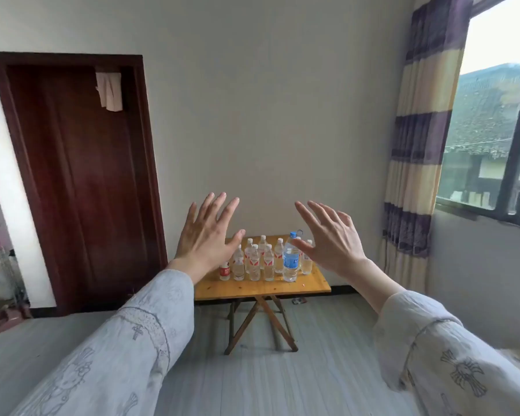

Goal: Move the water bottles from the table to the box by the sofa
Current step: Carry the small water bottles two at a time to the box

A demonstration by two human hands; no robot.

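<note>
Both palms up, fingers spread, we hold nothing: left hand (206, 235) and right hand (330, 238) released, while the water bottles (264, 261) stand clustered on the far folding wooden table (258, 285).

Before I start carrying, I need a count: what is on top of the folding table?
Clear water bottles standing upright on the folding table, including a taller blue-labelled bottle. The raised hands cover some, so no exact count.
</note>
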